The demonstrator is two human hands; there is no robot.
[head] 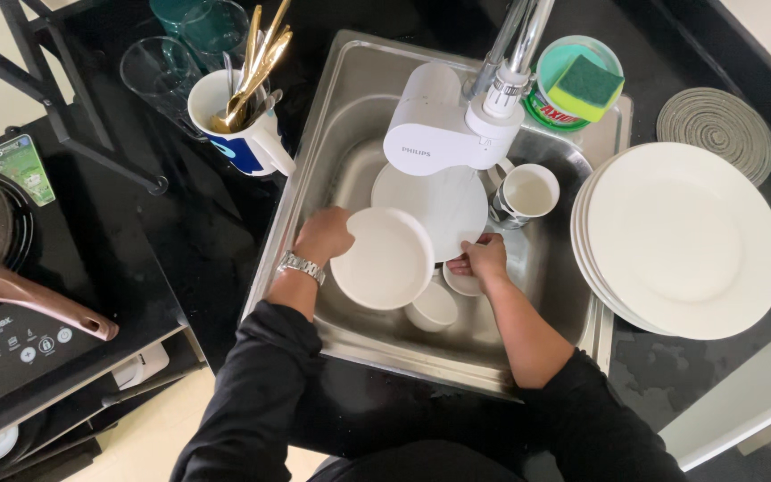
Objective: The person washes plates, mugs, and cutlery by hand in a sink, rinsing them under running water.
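Note:
Over the steel sink (350, 98), my left hand (321, 236) grips the left rim of a small white plate (384, 261) held tilted above the basin. My right hand (481, 258) holds the lower right edge of a larger white plate (439, 201) lying in the sink under the tap filter (430, 125). A white mug (526, 194) stands just right of that plate. Small white bowls (433, 308) sit in the basin below my hands. A metal watch is on my left wrist.
A stack of large white plates (684, 241) rests on the counter to the right, with a round woven coaster (716, 129) behind it. A sponge on a green tub (580, 82) sits by the tap. A cutlery mug (238, 125) and glasses (158, 71) stand left; a pan (11, 286) on the cooktop.

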